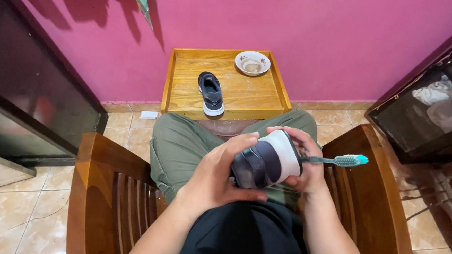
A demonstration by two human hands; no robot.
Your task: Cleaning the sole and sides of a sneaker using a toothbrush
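Holding a dark shoe (266,162) with a white sole at centre frame, over the lap, both hands on it. Left hand (218,175) wraps the near side of the upper, thumb and fingers closed on it, so its grip is full on the shoe. Right hand (306,164) cups the sole side from the right and also pinches a toothbrush (337,160) between its fingers; handle runs along the sole edge, teal-tipped bristles stick out to the right, clear of the shoe. So the right grip is shared: shoe plus brush. Person sits in a wooden chair (99,187), green trousers. Second matching shoe (211,92) lies sole-down on the wooden table (176,83) at upper centre, near a small white bowl (252,63) at the table's back right; bowl contents look murky, can't tell what. My read on doing this well: let the left hand carry the shoe alone so the right can take a proper brush hold, bristles turned toward the sole. Keep the sole tilted away from the trousers so drips miss the lap. Short strokes along the sole rim, firm left-hand brace against the push.
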